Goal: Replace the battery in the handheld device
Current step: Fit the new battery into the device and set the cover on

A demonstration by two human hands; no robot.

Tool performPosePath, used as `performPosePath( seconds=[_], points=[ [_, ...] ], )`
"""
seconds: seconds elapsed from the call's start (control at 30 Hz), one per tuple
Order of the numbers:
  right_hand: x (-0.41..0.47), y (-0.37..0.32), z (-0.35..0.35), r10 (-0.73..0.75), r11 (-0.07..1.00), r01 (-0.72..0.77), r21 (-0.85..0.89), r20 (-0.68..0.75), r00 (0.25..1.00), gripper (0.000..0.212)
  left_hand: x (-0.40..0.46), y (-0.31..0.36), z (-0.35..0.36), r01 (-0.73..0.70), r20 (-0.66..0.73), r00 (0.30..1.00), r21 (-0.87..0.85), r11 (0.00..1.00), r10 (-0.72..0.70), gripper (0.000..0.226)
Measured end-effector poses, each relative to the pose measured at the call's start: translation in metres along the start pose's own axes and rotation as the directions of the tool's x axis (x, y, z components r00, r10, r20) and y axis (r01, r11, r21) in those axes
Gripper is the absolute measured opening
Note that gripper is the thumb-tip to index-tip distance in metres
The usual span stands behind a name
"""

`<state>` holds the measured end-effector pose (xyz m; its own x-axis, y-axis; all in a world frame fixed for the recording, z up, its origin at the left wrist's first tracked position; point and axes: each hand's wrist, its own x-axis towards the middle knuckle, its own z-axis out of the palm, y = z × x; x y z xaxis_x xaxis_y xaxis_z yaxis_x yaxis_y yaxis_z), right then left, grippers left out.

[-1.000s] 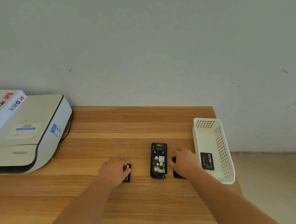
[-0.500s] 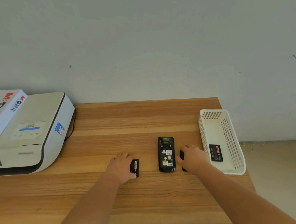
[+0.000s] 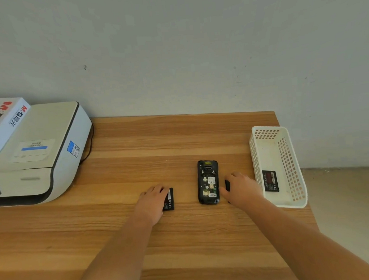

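The left hand rests flat on the battery, not pinching it. The right hand's grip cannot be told. Better to align the battery contacts with the open handheld device first.

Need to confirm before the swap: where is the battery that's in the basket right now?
In the head view, the battery lies flat on the floor of the white basket at the table's right edge, toward its near end, just right of the right hand.

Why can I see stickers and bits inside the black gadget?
Its back is open: the handheld device lies face down, cover off, battery bay empty.
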<state>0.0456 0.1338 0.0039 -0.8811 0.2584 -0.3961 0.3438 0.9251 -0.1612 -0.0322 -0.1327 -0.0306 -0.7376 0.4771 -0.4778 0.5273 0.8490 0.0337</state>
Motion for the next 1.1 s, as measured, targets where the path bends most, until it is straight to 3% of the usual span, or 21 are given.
performPosePath(
  seconds=[0.33, 0.63, 1.1],
  points=[
    [-0.003, -0.002, -0.004, -0.010, 1.000, 0.010, 0.007, 0.003, 1.000, 0.047, 0.006, 0.000, -0.022, -0.031, 0.007, 0.999, -0.061, 0.998, 0.032, 0.073],
    [-0.009, 0.007, -0.017, -0.033, 0.999, 0.034, 0.020, -0.051, 0.998, 0.044, 0.026, 0.046, -0.071, -0.211, -0.189, 0.966, -0.192, 0.958, 0.174, 0.072],
    [-0.014, 0.019, -0.009, -0.046, 0.998, 0.045, 0.045, 0.012, 0.999, 0.045, 0.040, 0.087, -0.050, -0.276, -0.027, 0.961, -0.127, 0.953, 0.275, 0.073]
  ],
)
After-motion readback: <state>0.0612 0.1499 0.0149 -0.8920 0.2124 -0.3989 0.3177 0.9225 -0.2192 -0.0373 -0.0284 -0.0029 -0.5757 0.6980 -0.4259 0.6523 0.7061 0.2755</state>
